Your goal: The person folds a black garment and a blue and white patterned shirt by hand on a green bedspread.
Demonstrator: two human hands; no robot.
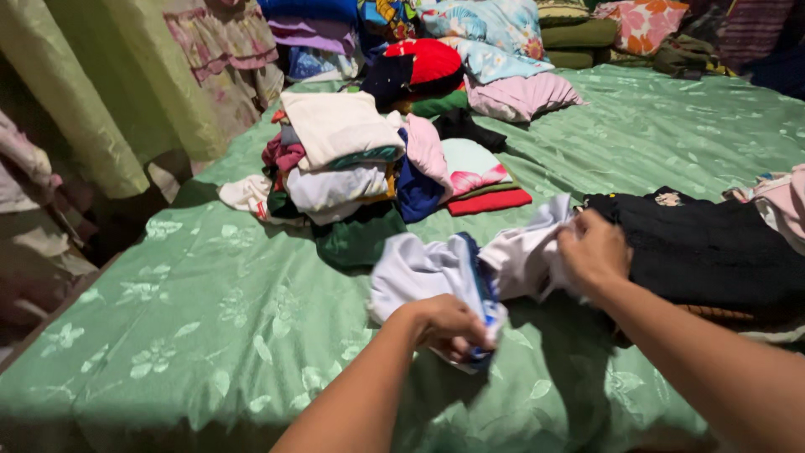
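Two hands, left hand [449, 325] and right hand [593, 252], grip one white garment [470, 264].

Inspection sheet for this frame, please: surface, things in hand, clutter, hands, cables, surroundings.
Surface: bed with a green floral sheet, lit unevenly.
Things in hand: pale garment with blue trim, lifted off the sheet between both hands.
Clutter: pile of clothes at centre; black garment at right; pink cloth at the right edge.
Hands: left hand clenched on the garment's near end; right hand gripping its far end.
Cables: nothing seen.
Surroundings: pillows stacked at the head of the bed; green curtain at left.
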